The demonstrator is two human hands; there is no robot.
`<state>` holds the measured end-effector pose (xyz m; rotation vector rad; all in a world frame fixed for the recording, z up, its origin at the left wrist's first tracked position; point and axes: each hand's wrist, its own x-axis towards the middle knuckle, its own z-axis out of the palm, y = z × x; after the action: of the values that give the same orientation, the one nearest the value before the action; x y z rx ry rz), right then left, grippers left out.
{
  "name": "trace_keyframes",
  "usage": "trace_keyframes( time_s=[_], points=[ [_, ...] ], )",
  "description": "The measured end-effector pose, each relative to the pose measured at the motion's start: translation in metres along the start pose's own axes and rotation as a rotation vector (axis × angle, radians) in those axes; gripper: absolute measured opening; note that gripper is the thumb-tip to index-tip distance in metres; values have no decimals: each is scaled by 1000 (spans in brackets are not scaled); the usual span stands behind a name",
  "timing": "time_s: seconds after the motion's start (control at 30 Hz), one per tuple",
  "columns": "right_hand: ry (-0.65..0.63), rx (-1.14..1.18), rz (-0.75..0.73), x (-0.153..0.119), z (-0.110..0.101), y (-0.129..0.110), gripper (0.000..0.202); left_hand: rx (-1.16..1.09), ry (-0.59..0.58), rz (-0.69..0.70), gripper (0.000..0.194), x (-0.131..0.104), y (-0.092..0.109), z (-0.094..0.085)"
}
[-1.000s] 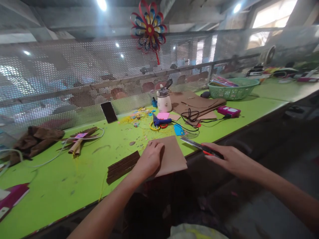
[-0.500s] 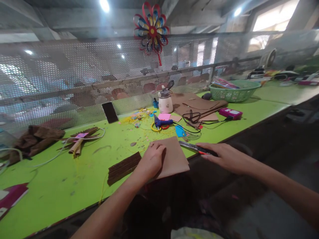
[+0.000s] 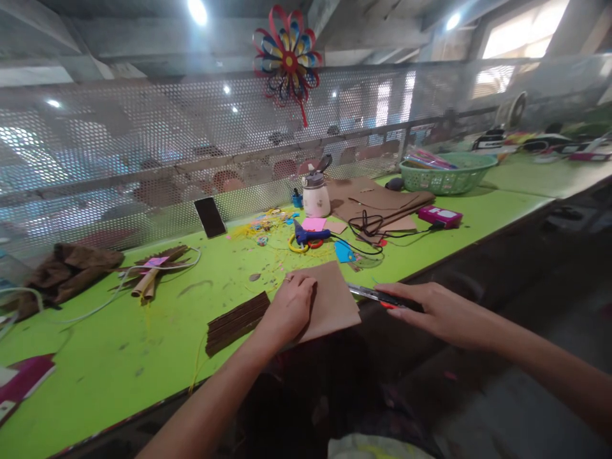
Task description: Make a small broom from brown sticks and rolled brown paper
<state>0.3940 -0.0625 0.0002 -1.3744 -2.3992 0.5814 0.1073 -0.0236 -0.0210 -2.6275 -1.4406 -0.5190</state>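
My left hand [image 3: 292,305], its fingers curled together, presses a folded piece of brown paper [image 3: 332,303] down at the table's front edge. My right hand [image 3: 442,313] is closed round a black-and-red utility knife [image 3: 396,301]. The knife's metal blade points left, its tip beside the paper's right edge. Whether blade and paper touch, I cannot tell. Left of my left hand lies a stack of dark brown folded strips [image 3: 238,322].
Beyond the paper lie a blue glue gun [image 3: 310,236], yellow-handled scissors [image 3: 297,245] and blue paper scraps [image 3: 344,250]. Farther back are a white bottle [image 3: 316,199], brown sheets [image 3: 356,197], a pink box [image 3: 440,217] and a green basket [image 3: 449,177]. A phone [image 3: 209,217] leans against the mesh.
My right hand has moved slightly down and right with the knife, its blade lower along the paper's right edge. My left hand stays on the paper.
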Motion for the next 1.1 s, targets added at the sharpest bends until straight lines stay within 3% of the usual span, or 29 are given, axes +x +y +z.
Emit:
trace_keyframes(
  time_s=[0.6,0.87,1.1],
  points=[
    [-249,145,-124,-17,-19,-4,48,25,23,40,30,2,-1,4],
    [-236,134,-18,-33,-27,12,47,17,21,34,31,2,-1,3],
    [-99,111,60,-51,-35,38,50,15,20,32,31,3,-2,4]
  ],
)
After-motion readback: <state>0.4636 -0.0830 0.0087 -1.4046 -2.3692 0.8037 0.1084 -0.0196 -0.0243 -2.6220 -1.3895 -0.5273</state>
